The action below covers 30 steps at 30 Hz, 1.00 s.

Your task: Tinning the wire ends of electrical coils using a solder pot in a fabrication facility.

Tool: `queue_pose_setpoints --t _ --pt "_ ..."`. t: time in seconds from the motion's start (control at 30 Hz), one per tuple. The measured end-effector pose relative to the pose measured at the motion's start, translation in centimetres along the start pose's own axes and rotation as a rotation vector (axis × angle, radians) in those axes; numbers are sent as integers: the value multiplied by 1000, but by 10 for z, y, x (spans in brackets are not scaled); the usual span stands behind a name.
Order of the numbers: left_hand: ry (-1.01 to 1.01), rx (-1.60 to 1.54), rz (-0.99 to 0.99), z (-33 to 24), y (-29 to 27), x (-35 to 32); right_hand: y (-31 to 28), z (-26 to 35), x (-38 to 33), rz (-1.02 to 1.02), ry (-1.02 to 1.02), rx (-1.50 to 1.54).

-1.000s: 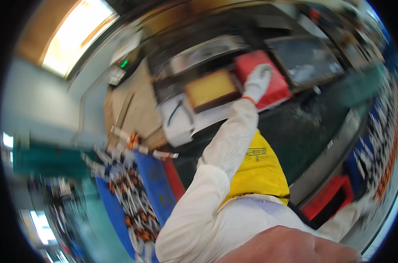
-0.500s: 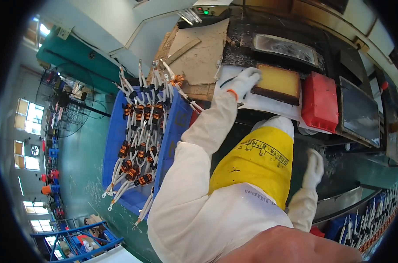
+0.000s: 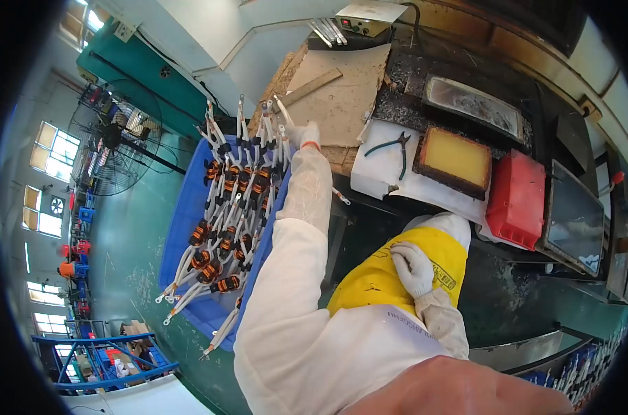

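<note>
My white-gloved left hand (image 3: 305,133) is at the far right rim of a blue crate (image 3: 177,232). It is closed around a coil with white cable leads (image 3: 284,111); the coil itself is hidden by the glove. One lead end with a metal lug (image 3: 341,196) sticks out below my sleeve. Several more coils with white cable leads (image 3: 225,238) fill the crate, black and orange in the middle. Cutting pliers (image 3: 399,146) with dark green handles lie on a white sheet (image 3: 370,171). My gloved right hand (image 3: 412,268) hovers before the yellow apron (image 3: 366,282), empty, fingers loosely bent.
Beside the pliers sits a dark-framed tray of yellowish material (image 3: 456,160). Behind it is a rectangular framed pan (image 3: 473,105), and to its right a red plastic box (image 3: 516,200). Cardboard (image 3: 341,86) with a wooden strip covers the bench's left. A large fan (image 3: 113,135) stands left.
My left hand has left the pliers on the sheet and moved left to the coil at the crate's rim. My right hand has swung in from the right to the apron.
</note>
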<state>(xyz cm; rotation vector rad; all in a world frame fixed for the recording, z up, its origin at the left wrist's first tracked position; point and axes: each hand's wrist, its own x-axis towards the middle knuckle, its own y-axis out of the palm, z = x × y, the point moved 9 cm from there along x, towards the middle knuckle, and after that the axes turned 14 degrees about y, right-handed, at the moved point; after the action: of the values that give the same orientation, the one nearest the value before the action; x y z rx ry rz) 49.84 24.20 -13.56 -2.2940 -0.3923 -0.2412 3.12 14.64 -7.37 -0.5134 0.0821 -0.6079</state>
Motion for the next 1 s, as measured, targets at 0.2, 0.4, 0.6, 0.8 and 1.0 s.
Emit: queue_pose_setpoints --t 0.2,0.4,0.6,0.8,1.0 --pt "-268 -576 -189 131 48 60 8 8 4 73 -83 17" --pt "-349 -506 -75 105 76 38 9 -1 12 39 -55 -73" --pt "-271 -291 -67 129 38 64 13 7 9 77 -111 -21" --pt "-130 -388 109 50 25 32 8 3 12 30 -100 -61" --pt "92 147 -14 -6 -26 5 9 5 13 37 -87 -78"
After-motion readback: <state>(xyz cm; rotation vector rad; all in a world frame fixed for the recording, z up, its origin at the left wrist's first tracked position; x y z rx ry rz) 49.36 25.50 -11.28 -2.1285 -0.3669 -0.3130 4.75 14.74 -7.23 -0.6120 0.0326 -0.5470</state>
